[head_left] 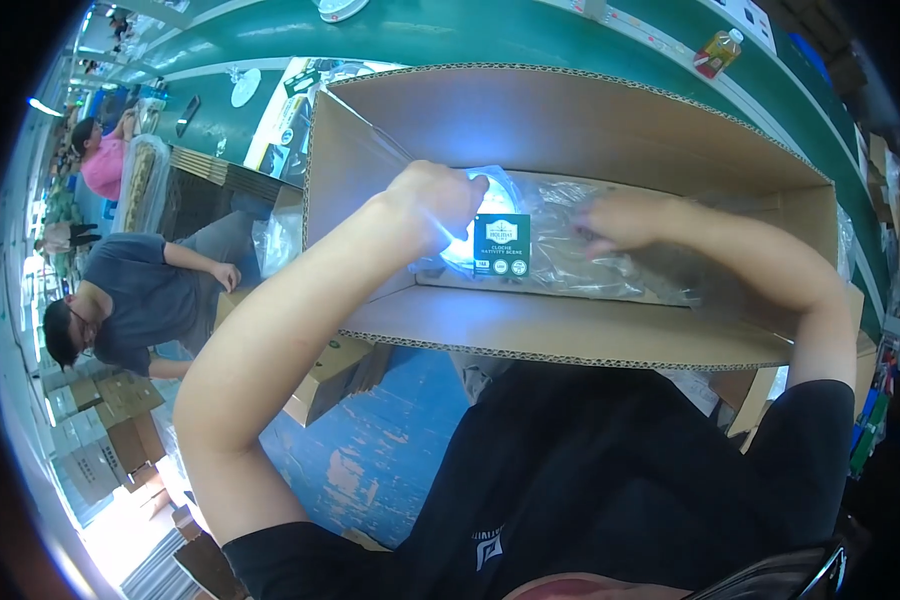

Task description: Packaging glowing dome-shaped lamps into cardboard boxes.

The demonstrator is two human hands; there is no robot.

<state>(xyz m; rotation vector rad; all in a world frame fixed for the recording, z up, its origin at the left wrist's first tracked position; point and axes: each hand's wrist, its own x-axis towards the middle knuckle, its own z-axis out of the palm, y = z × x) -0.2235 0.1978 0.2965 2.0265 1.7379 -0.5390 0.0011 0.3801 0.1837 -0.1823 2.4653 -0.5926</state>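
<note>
A large open cardboard box (570,340) stands in front of me, its flaps up. Inside lies a clear plastic bag (570,255) holding a pale glassy item with a dark green label card (502,245). My left hand (440,200) reaches down into the box and grips the bag's left end beside the card. My right hand (620,220) presses on the bag's crinkled plastic further right. Both forearms cross the box's near wall.
A green table (530,35) runs behind the box, with a bottle of yellow liquid (718,52) at its far right. At left a person in a grey shirt (140,300) sits among small cardboard boxes (110,420); another in pink (100,160) stands behind. Blue worn floor (370,450) below.
</note>
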